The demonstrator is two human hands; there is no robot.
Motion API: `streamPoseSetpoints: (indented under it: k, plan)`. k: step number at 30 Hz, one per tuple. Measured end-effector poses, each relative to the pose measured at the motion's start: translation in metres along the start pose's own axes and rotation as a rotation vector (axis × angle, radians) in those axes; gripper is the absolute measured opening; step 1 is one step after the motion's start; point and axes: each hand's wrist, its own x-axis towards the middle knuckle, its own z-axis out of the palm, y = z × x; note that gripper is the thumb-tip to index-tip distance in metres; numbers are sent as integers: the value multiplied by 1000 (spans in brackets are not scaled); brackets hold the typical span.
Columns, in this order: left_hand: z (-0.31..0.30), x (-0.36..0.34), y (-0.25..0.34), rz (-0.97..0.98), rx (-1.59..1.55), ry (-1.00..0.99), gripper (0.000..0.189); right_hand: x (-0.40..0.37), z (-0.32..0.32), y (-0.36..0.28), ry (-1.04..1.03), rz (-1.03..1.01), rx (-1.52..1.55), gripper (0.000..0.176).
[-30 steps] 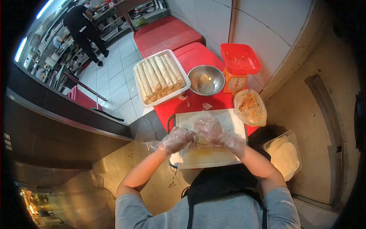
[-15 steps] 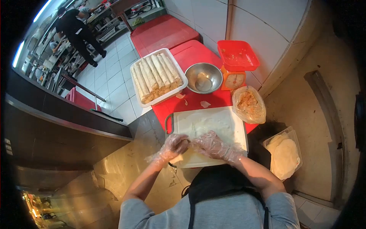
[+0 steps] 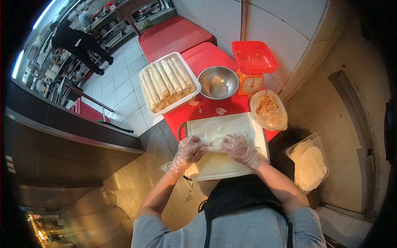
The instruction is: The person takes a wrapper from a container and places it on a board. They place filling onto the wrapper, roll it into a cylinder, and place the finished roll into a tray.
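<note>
Both my hands wear clear plastic gloves and work over a white cutting board. A pale roll lies across the board between them. My left hand has its fingers curled on the roll's left end. My right hand has its fingers bent over the right end. A thin pale wrapper sheet, hard to tell from the board, spreads beyond the roll. Behind the board stand a white tray of several finished rolls and a metal bowl. A plastic bag of orange filling touches the board's far right corner.
An orange scale with a red pan stands at the back right of the red table. Low on the right is a clear container of round wrappers. A tiled wall rises behind. A person in dark clothes bends at the far left.
Both hands have moved slightly away from my body over the board, and the gap between them is wider, showing the roll. The distant person leans further over. The view has shifted slightly.
</note>
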Motion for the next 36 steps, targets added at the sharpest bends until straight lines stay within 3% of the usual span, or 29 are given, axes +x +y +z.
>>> streamPoseSetpoints:
  k: [3, 12, 16, 18, 20, 23, 24, 25, 27, 30, 36]
  plan:
    - [-1, 4, 17, 91, 53, 118, 39, 3, 8, 1, -39, 65, -69, 15]
    - [-7, -6, 17, -45, -171, -239, 43, -9, 26, -26, 201, -28, 72, 23]
    - [2, 2, -26, 14, -92, -382, 37, -11, 28, -24, 87, 31, 50, 24]
    - [3, 11, -33, 29, -59, -346, 36, -12, 28, -27, 20, 97, 34, 23]
    - [-6, 21, -31, 130, 97, -304, 37, -10, 35, -24, 103, -22, 1, 23]
    - [-11, 27, 12, 39, 51, -282, 40, -15, 45, -20, 142, -92, -114, 25]
    - [-10, 28, 31, 88, 53, -268, 45, -17, 46, -20, 138, -98, -156, 26]
    - [14, 12, 31, 179, -66, -83, 49, -19, 39, -23, 107, -40, -147, 27]
    - [23, 4, 55, 118, -10, -14, 48, -20, 23, -31, 46, 54, -110, 29]
    - [33, 1, 46, 47, 23, -25, 44, -49, 22, -6, 123, -18, -214, 30]
    - [33, 3, 41, 105, 39, 25, 45, -98, -21, 30, 136, 0, -245, 26]
